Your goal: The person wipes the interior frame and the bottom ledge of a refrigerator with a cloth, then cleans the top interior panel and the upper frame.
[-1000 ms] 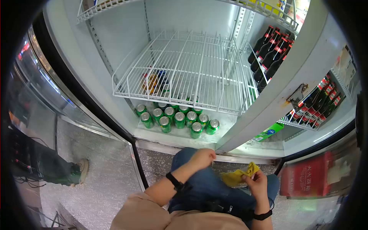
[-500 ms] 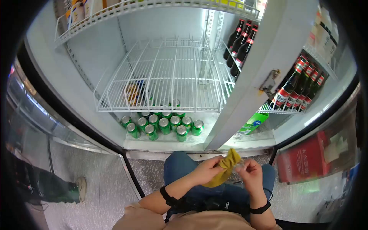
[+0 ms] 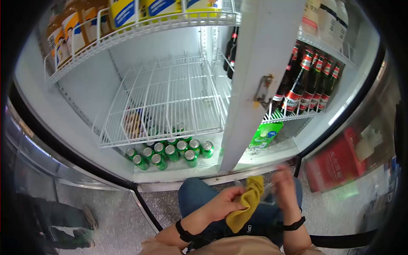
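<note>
My left hand pinches the side of a mustard-yellow cloth, which hangs above my lap. To its right my right hand is raised and smeared by motion, apart from the cloth. Something thin and clear, like plastic film, shows between the cloth and my right hand; I cannot tell which hand holds it. Before me, several green cans stand on the floor of an open fridge, under a white wire shelf.
A white post divides the fridge. Right of it are bottles with red labels and a green package. Yellow packs fill the upper shelf. A red box appears at the right door. Another person's legs are at the left.
The view has turned right and up. My right hand has moved away from the cloth and up. The cloth hangs straighter from my left hand. The other person's second foot now shows.
</note>
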`<state>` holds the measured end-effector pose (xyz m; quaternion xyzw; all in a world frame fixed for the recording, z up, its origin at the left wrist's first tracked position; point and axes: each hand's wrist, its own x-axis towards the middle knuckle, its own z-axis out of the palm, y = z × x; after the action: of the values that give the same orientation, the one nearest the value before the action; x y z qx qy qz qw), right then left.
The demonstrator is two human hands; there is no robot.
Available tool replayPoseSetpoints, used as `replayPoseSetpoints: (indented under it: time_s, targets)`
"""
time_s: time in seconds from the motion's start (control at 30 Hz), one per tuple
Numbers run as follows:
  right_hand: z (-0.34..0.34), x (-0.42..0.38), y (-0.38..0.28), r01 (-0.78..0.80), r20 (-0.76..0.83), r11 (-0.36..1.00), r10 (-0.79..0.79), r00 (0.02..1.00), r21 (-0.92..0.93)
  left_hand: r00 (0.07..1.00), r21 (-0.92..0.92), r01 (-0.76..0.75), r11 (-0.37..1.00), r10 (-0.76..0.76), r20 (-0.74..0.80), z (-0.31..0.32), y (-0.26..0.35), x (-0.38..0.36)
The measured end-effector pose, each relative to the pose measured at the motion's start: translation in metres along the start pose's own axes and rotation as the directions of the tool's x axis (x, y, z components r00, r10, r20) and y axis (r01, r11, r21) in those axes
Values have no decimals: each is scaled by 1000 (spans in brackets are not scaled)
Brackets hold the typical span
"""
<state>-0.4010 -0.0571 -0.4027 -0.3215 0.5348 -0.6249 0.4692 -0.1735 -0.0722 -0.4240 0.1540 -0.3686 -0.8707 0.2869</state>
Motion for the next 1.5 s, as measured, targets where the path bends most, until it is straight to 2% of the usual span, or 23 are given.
replayPoseSetpoints:
  time_s: [0.03, 0.1, 0.17, 0.3, 0.37, 0.43, 0.5, 0.57, 0.63, 0.67, 0.8, 0.87, 0.9, 0.93, 0.97, 1.03, 1.1, 1.17, 1.23, 1.3, 1.37, 1.43, 1.5]
  targets:
    - [-2, -5, 2, -62, 341, 974, 135, 930, -217, 1000, 79, -5, 997, 3, 19, -2, -1, 0]
    - [11, -21, 6, -327, 476, 938, 342, 810, -118, 997, 158, 4, 987, -17, 80, -3, 1, 1]
    - [8, -19, 24, -512, 523, 857, 461, 717, -55, 997, 278, -75, 958, 64, 50, -4, 10, -3]
    - [22, -24, 20, -510, 531, 850, 373, 761, 132, 988, 259, -153, 954, 157, 4, -11, 4, -9]
    - [22, -24, 32, -169, 490, 980, 199, 849, -104, 995, 182, -86, 979, 93, -31, -18, -1, -8]
    - [22, -22, 36, -199, 390, 978, 205, 898, -55, 984, 243, -165, 956, 177, -25, -10, -4, 1]
    - [19, -14, 31, -211, 172, 974, 194, 966, 86, 963, 303, -250, 920, 269, -20, -4, -4, 5]
    - [20, -9, 26, -238, 225, 959, 201, 953, 153, 992, -4, -78, 997, 77, -104, -3, -3, 4]
    - [42, -16, 12, -106, 297, 989, 71, 952, 103, 989, -98, -127, 987, 118, -94, 2, -11, 12]
    - [38, -17, 15, -187, 340, 975, 137, 930, 119, 983, -193, -177, 965, 163, -84, 5, -13, 16]
    - [19, -11, 33, -77, 394, 997, 62, 917, 22, 980, -278, -201, 939, 193, -55, 9, -12, 19]
    - [13, -5, 36, 224, 358, 937, -120, 926, -266, 997, -274, -74, 959, 67, -33, 10, -15, 17]
    - [13, -6, 36, 224, 382, 939, -113, 917, -260, 995, -271, -96, 958, 84, -55, 10, -16, 17]
    - [18, -10, 29, -50, 221, 996, 65, 973, -72, 994, -128, -102, 987, 98, -39, 11, -18, 19]
    - [20, -11, 25, -298, 94, 943, 286, 954, 146, 994, 16, -109, 994, 109, -24, 13, -18, 21]
    - [5, -6, 30, -159, -53, 976, 168, 984, 150, 975, 44, -183, 982, 187, -116, 15, -9, 22]
    - [-1, 4, 13, -137, -247, 838, 305, 920, 528, 976, 345, 17, 938, 59, -210, 12, 5, 18]
    - [-33, 18, 11, -45, -234, 778, 244, 941, 627, 936, 350, -50, 935, 166, -310, 10, 20, 15]
    - [-51, 21, 7, -62, -175, 739, 239, 955, 671, 673, 400, -386, 832, 550, -494, 25, 61, 14]
    - [-53, 19, 9, -82, -125, 700, 239, 963, 710, 435, 515, -680, 521, 853, -288, 44, 118, 26]
    - [-47, 21, 16, -179, -72, 668, 329, 941, 722, 194, 645, -754, 127, 980, 35, 49, 163, 49]
    - [-41, 20, 21, -240, -7, 668, 345, 939, 704, 191, 813, -536, -228, 905, 380, 44, 192, 80]
    - [-35, 18, 22, -273, 19, 691, 352, 936, 669, 180, 793, -530, -299, 875, 450, 39, 174, 115]
